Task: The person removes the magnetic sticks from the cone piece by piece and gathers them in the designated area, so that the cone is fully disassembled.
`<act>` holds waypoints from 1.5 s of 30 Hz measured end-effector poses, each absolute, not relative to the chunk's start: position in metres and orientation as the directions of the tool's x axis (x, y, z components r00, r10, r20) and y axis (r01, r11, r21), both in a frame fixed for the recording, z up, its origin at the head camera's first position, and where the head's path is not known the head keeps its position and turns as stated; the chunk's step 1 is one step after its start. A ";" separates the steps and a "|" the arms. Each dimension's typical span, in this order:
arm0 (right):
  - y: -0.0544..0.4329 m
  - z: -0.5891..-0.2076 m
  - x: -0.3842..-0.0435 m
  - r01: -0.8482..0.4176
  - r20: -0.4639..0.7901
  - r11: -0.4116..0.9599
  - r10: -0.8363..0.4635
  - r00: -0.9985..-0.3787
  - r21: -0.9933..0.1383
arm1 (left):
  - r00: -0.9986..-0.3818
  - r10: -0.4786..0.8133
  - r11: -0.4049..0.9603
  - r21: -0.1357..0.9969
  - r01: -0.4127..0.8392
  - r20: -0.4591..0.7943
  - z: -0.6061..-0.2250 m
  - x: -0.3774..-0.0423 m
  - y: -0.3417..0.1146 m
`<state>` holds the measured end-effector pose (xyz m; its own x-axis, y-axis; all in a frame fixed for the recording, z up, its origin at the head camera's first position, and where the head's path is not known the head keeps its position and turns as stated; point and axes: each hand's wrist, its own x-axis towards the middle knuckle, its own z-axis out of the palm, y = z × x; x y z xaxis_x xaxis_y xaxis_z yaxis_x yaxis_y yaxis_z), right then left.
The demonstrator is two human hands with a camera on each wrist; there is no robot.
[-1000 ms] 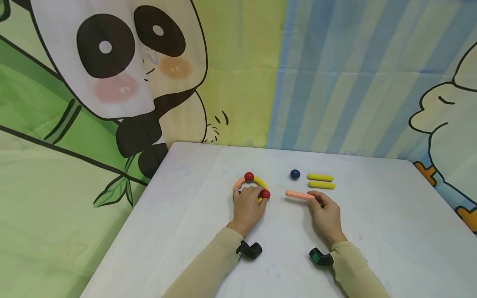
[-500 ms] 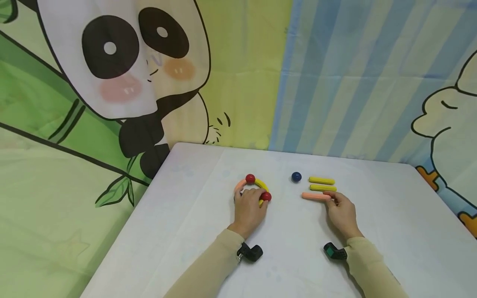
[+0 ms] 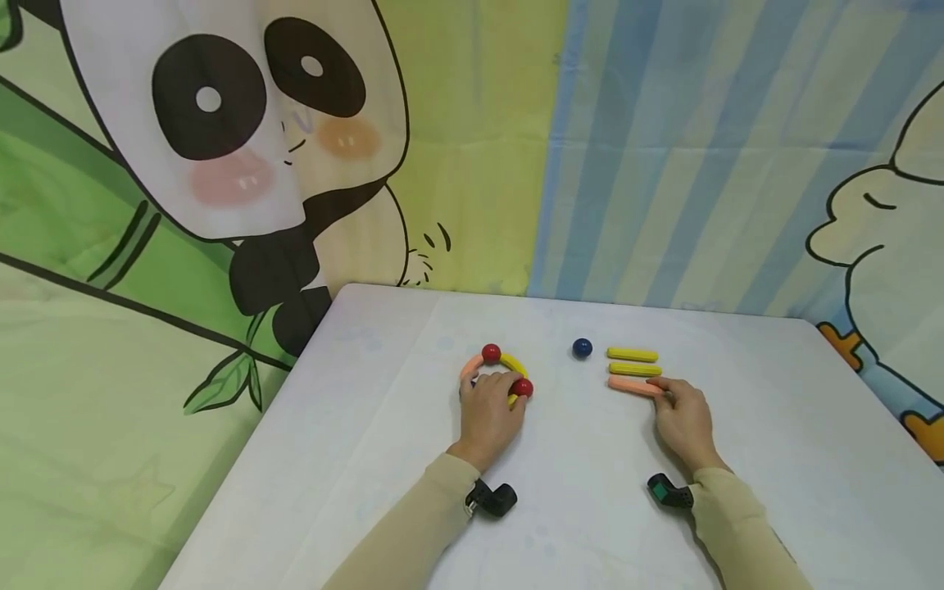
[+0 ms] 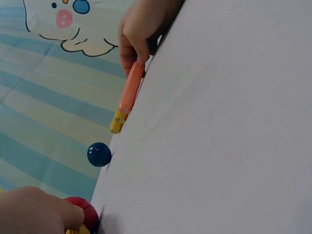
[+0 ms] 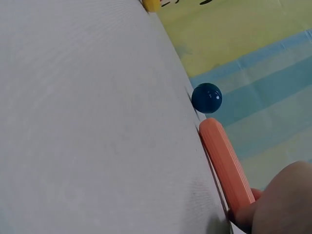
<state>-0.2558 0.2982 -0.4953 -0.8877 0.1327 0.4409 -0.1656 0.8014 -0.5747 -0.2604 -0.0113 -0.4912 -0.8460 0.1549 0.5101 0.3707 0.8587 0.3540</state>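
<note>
My left hand [image 3: 490, 416] grips the near side of a small ring made of curved rods and balls, partly hidden under the fingers. A red ball [image 3: 491, 354] tops the ring, between a curved salmon rod [image 3: 470, 365] and a curved yellow rod [image 3: 513, 363]. A second red ball [image 4: 89, 214] sits right at the left fingertips in the left wrist view. My right hand [image 3: 686, 419] pinches one end of a straight salmon rod [image 5: 226, 165], low at the tabletop. Just beyond it, two straight yellow rods [image 3: 634, 369] lie parallel to it.
A dark blue ball [image 3: 582, 348] lies on the white table [image 3: 575, 508], between the ring and the straight rods. Behind the table's far edge hangs a cartoon-printed cloth [image 3: 472, 147]. Each wrist wears a small black camera [image 3: 496, 499].
My right hand has carried the straight salmon rod rightward, alongside the two yellow rods. My left hand has stayed on the ring.
</note>
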 end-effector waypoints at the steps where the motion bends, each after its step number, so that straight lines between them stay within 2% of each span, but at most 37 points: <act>1: 0.298 -0.496 -0.256 -0.167 0.445 0.802 0.133 -0.886 -0.573 | -0.850 0.154 0.859 0.357 0.367 0.505 -0.491 -0.260 -0.011; 9: 0.296 -0.499 -0.258 -0.150 0.461 0.823 0.147 -0.875 -0.547 | -0.857 0.155 0.857 0.365 0.364 0.491 -0.491 -0.260 -0.012; 19: 0.296 -0.494 -0.260 -0.093 0.402 0.830 0.165 -0.901 -0.550 | -0.841 0.151 0.855 0.359 0.375 0.519 -0.489 -0.259 -0.012; 45: 0.296 -0.496 -0.263 -0.063 0.386 0.831 0.189 -0.903 -0.553 | -0.861 0.150 0.843 0.392 0.368 0.487 -0.488 -0.259 -0.012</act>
<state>-0.2627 0.2959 -0.4957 -0.9029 0.1888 0.3863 -0.0627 0.8310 -0.5528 -0.2591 -0.0125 -0.4883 -0.8607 0.1497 0.4866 0.3682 0.8432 0.3918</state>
